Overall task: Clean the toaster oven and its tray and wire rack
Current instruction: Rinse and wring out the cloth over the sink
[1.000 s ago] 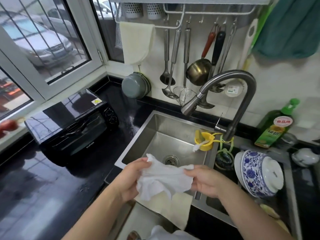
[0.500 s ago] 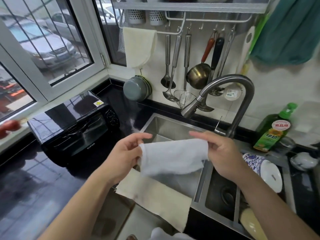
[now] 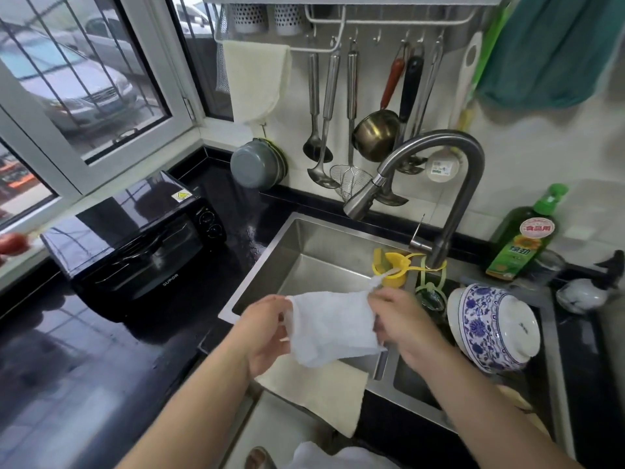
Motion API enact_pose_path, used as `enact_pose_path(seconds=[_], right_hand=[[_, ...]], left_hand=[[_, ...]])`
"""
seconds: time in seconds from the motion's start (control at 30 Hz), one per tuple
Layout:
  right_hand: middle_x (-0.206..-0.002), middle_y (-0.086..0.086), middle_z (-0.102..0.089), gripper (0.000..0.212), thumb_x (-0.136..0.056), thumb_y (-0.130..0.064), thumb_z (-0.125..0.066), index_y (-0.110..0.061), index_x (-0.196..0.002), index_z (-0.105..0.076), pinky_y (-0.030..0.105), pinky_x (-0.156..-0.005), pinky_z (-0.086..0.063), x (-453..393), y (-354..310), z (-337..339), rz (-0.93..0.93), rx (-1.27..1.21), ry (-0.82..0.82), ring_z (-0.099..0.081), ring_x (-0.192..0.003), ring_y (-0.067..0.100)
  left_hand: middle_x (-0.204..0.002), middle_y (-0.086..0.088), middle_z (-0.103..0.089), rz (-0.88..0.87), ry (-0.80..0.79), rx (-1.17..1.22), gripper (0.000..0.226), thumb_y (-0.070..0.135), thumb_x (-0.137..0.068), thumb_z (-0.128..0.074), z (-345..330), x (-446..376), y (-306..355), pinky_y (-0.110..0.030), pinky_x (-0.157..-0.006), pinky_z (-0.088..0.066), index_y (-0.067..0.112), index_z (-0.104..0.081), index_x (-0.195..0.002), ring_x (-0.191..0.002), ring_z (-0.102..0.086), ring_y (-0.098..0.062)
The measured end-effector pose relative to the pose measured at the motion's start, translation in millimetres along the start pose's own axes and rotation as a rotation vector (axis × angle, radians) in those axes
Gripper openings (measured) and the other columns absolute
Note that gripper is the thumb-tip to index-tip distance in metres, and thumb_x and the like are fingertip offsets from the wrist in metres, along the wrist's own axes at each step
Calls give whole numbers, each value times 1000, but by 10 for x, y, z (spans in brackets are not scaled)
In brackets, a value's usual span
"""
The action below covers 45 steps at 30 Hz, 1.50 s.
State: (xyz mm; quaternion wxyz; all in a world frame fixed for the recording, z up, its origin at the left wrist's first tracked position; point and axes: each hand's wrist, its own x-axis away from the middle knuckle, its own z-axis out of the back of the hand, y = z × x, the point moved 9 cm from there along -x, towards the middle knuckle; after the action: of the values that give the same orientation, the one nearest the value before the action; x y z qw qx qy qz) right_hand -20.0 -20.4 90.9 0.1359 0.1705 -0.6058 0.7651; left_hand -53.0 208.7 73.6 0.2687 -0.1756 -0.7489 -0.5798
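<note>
1. Fingers [image 3: 287, 308] of your left hand [image 3: 267, 333] pinch the left edge of the white cloth [image 3: 329, 326], and your right hand [image 3: 402, 323] grips its right edge, so the cloth hangs spread between them over the front rim of the sink [image 3: 304, 238].
2. Your toaster oven [image 3: 135, 245] sits on the black surface [image 3: 84, 350] to the left of the sink, near the window-side edge, door closed and untouched. The tray and wire rack are not visible; they are presumably inside.
3. Judging by the grip, you are unfolding the cloth before wiping.
4. Risks: if either pinch slackens, the cloth could drop into the basin or onto the beige mat [image 3: 321, 390] draped over the front rim.
5. The blue-and-white bowl [image 3: 490, 330] leans just beside your right hand; a wide elbow swing could knock it.
6. The surface looks wet in places, so the oven might slide when you press on it.
</note>
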Motion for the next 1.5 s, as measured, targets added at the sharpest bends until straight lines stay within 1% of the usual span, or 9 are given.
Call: enact_pose_path(seconds=[0.13,0.23,0.4,0.57,0.83,1.03,1.23,1.37,1.5], right_hand=[[-100,10,-72,17,-100,-18,-57,-12,-112,-68,43,-86,-56,373,-49,-724,158,197,-311,-66,-86,15],[-105,0,-71,20,-100,-15,-56,-15,-116,-68,34,-84,-51,547,61,-743,178,250,-578,-62,-95,7],[-108,2,-75,21,-101,-27,-55,-20,-116,-69,33,-88,-58,311,179,306,105,-203,-188,-69,-105,25],[-119,25,-66,29,-94,-21,-68,-6,-118,-69,48,-85,-47,420,315,-4,5,-316,-529,-59,-103,35],[-106,12,-74,19,-104,-13,-49,-16,-111,-67,48,-78,-59,360,372,594,72,-238,-244,-72,-92,32],[-107,4,-73,38,-97,8,-52,-17,-98,-81,24,-72,-53,484,287,1238,331,-426,-24,-67,-96,19],[-126,12,-68,41,-97,-36,-61,-12,-130,-62,43,-87,-57,362,1204,1087,-190,-1135,-53,-67,-115,28],[-111,16,-74,33,-87,6,-64,-1,-119,-67,29,-69,-58,365,1723,1415,-249,-896,147,-74,-96,25],[-102,14,-75,28,-89,13,-56,-4,-109,-67,25,-59,-55,286,1862,2250,-217,-870,447,-73,-86,23]], left_hand=[[-81,-13,-70,83,-154,130,25,21,-103,-51,-487,59,-343,-34,-64,-55,6,-69,-92,-71,-68,-24],[-76,-16,-61,20,-103,109,11,0,-100,-51,-483,54,-413,-34,-59,-50,5,-57,-93,-66,-63,-26],[-103,-19,-73,89,-273,215,13,-1,-99,-56,-610,183,-327,-38,-66,-61,5,-65,-107,-85,-74,-28],[-103,-17,-72,50,-437,38,11,3,-98,-61,-927,245,-29,-36,-68,-61,5,-65,-109,-87,-73,-26],[-123,-17,-73,-39,-504,-183,47,-11,-94,-62,-1294,235,-126,-47,-81,-63,8,-59,-137,-112,-72,-33],[-110,-6,-78,-395,-413,-225,53,-25,-88,-55,-1652,209,55,-33,-76,-59,17,-83,-72,-103,-73,-20],[-114,-6,-79,-336,-364,-346,49,-17,-98,-52,-2086,-18,-361,-31,-82,-63,11,-80,-70,-103,-75,-22],[-119,-5,-76,-270,-374,-562,38,-15,-99,-55,-2329,-68,-708,-41,-96,-60,6,-82,-83,-106,-73,-25],[-121,-9,-69,-133,-368,-698,22,-7,-99,-60,-2462,-170,-905,-42,-97,-59,5,-77,-106,-110,-70,-29]])
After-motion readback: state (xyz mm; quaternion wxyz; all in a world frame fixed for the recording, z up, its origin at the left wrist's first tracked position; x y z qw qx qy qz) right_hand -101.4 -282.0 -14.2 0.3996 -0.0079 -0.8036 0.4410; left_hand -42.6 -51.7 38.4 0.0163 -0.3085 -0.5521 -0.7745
